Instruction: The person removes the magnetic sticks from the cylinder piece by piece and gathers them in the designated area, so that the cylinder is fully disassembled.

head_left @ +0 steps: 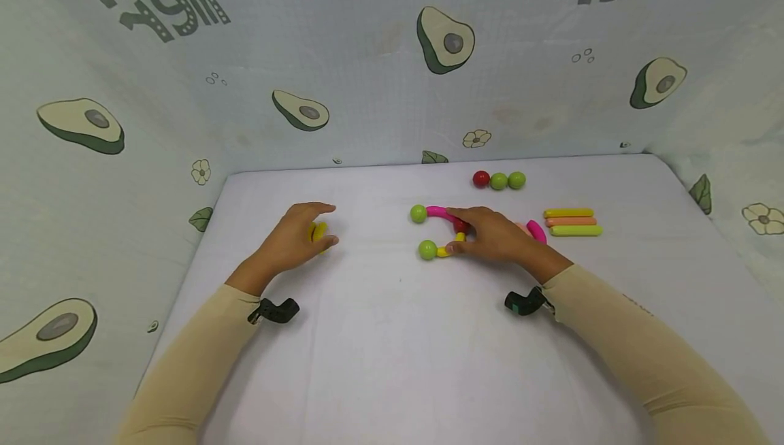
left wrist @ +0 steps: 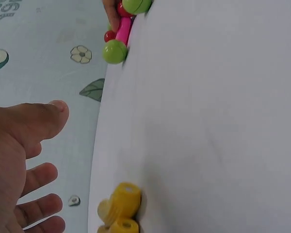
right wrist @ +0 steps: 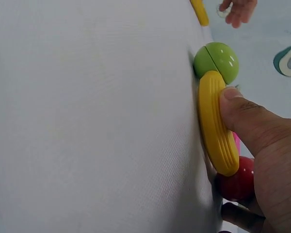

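**Parts set out around a ball-and-rod chain**

The chain (head_left: 437,211) lies on the worktop (head_left: 398,336), partly under the right hand (head_left: 490,234). Behind it and slightly right, three balls (head_left: 499,181) stand in a row. Right of the chain, just past that hand, are loose pieces (head_left: 536,231); farther right of it, three rods (head_left: 571,222) lie side by side. Well left of the chain, two pieces (head_left: 319,231) lie near the left hand (head_left: 300,237).
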Demonstrator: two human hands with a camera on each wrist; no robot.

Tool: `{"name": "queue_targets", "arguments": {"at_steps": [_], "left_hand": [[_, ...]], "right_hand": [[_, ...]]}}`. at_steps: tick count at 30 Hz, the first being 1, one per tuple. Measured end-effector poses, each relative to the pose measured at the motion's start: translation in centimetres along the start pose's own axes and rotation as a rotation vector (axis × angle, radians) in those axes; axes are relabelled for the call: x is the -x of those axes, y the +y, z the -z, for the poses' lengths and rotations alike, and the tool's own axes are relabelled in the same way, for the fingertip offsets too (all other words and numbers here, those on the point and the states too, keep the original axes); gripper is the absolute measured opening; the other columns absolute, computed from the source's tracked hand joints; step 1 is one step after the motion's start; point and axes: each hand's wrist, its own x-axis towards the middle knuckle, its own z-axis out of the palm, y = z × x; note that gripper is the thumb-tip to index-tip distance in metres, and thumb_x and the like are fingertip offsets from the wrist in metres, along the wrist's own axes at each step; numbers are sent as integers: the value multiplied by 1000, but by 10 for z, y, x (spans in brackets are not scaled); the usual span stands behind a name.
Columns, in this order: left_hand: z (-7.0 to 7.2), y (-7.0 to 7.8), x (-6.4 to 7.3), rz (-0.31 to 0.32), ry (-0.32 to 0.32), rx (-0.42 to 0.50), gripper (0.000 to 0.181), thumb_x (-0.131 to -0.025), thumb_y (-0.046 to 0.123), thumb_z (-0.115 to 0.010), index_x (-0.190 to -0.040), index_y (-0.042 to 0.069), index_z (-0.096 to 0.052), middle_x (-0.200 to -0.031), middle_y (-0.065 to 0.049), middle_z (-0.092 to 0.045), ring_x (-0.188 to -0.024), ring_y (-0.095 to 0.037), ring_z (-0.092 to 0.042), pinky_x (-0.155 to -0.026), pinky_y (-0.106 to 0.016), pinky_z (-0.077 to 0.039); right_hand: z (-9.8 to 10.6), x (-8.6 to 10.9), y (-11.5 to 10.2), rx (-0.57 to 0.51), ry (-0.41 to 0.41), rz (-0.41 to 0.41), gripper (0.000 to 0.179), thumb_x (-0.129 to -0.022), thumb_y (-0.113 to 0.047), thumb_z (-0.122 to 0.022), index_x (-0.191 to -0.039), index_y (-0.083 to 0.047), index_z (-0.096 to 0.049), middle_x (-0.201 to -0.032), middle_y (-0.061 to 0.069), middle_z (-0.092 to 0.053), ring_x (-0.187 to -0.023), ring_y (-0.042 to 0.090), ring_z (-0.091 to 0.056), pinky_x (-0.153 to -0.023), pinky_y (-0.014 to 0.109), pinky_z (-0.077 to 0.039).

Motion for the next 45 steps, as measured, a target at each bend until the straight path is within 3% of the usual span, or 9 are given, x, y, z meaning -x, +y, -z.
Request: {"name": "queue_targets", "arguments": {"at_steps": [8,16,23,31,36,40,45], "left_hand": [[-21,34,-8,-132,-69,-36,55,-94,29,-78,-141,9,-60,-143,-6,-58,-139,-29,-44,-115,-47,-36],[-47,55,-18,-210,-159,-71,52,-95,33,-75,-141,13,-60,-141,-3,-59,-136,-23,-48,-114,-39,-37],[-66,69,-28,-282,-204,-73,50,-96,32,-74,-141,13,-60,-139,0,-61,-134,-20,-49,-114,-36,-37],[-82,82,-39,-299,-227,-121,50,-98,32,-72,-143,14,-59,-138,3,-62,-132,-19,-51,-113,-34,-37],[-88,86,-45,-299,-213,-127,52,-97,32,-72,-144,14,-58,-134,4,-64,-129,-19,-52,-111,-33,-40],[-93,87,-49,-292,-201,-124,52,-97,31,-73,-144,15,-59,-132,5,-65,-127,-19,-54,-110,-33,-41],[-95,88,-52,-271,-204,-133,47,-99,30,-71,-142,16,-61,-129,5,-66,-125,-19,-54,-109,-33,-42]], "right_hand": [[-3,0,-3,29,24,-23,92,-83,-57,-80,-158,-18,-43,-132,14,-59,-121,33,-50,-102,56,-48],[-3,0,-7,61,51,-28,92,-83,-57,-80,-157,-16,-44,-122,11,-61,-112,30,-52,-98,51,-51],[-2,1,-7,55,36,-19,89,-84,-56,-80,-157,-18,-45,-136,14,-58,-126,34,-50,-102,57,-48],[0,1,-3,48,28,13,85,-84,-47,-82,-156,-20,-46,-140,14,-58,-130,35,-49,-104,58,-46],[-2,1,-6,54,42,5,86,-84,-50,-82,-156,-19,-47,-143,15,-57,-133,37,-48,-104,59,-45],[-4,1,-10,63,55,0,86,-84,-53,-81,-155,-17,-48,-138,14,-60,-126,35,-53,-102,58,-47],[-5,1,-10,60,58,7,82,-87,-52,-78,-154,-15,-48,-142,15,-59,-133,38,-51,-111,67,-31]]}}
